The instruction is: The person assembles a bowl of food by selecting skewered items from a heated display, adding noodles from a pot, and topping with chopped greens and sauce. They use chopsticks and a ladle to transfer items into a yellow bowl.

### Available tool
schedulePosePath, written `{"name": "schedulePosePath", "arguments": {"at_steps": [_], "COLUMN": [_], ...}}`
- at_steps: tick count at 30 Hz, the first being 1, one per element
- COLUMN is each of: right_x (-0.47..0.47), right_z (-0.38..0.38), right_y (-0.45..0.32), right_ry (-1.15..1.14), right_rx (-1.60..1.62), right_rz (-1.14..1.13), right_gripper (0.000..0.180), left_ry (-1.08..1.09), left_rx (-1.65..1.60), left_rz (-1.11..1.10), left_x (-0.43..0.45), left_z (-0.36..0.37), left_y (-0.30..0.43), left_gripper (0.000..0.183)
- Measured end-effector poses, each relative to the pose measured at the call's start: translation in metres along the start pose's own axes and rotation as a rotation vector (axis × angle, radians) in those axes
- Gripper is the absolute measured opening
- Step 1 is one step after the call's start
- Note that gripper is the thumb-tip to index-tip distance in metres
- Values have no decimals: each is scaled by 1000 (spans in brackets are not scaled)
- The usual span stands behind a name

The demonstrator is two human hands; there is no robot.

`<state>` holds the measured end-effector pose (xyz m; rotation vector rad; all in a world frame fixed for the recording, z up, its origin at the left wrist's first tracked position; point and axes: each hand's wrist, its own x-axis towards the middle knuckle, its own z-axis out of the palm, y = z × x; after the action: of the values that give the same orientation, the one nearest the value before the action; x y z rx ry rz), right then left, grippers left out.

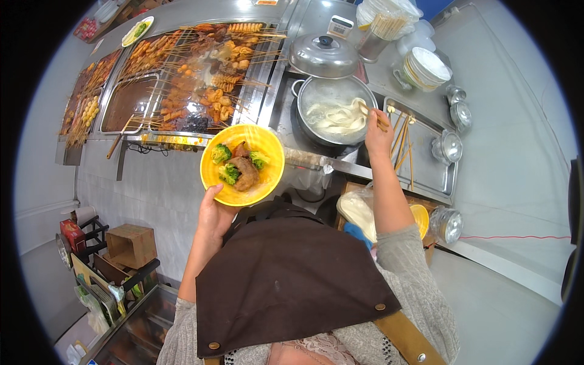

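My left hand (216, 212) holds a yellow bowl (273, 157) by its near rim, thumb over the edge. Inside the bowl lie broccoli florets (229, 174) and browned pieces of food (246, 172). My right hand (379, 137) grips a pair of wooden chopsticks (382, 124) over the right side of a two-handled metal pot (299, 101). The chopstick tips are at a bundle of wide pale noodles (358, 112), partly raised from cloudy liquid. Behind the pot rests a domed metal lid (319, 57) with a dark knob.
Steel trays of skewered food in broth (200, 91) stand to the left, sticks jutting out. A ladle (119, 137) leans over their front edge. On the right are a shallow metal tray (431, 159) with long sticks, a skewer holder (376, 45) and stacked bowls (426, 68).
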<state>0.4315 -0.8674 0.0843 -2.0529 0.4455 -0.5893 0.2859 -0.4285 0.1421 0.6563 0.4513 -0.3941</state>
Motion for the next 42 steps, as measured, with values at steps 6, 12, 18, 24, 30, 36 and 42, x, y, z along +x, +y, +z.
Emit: {"name": "schedulePosePath", "arguments": {"at_steps": [6, 12, 18, 24, 30, 36, 42], "right_x": [-6, -18, -26, -40, -74, -97, -117], "right_z": [17, 0, -40, -62, -54, -44, -37], "right_y": [-9, -16, -19, -25, -37, -48, -59], "right_ry": [-165, -487, -428, -82, 63, 100, 135], "right_rx": [338, 345, 177, 233, 408, 552, 648], "right_rz": [130, 219, 311, 227, 296, 345, 394], "right_gripper": [30, 35, 29, 35, 43, 46, 49], "left_ry": [2, 30, 33, -17, -77, -130, -132], "left_rx": [7, 5, 22, 30, 11, 23, 20], "left_rz": [-6, -11, -23, -59, -70, -115, -109], "left_x": [-1, -2, -1, 4, 8, 7, 6], "left_z": [-3, -4, -4, -10, -19, -31, -48], "left_y": [-2, -4, 2, 15, 36, 54, 68], "left_gripper": [75, 75, 74, 73, 70, 68, 64]}}
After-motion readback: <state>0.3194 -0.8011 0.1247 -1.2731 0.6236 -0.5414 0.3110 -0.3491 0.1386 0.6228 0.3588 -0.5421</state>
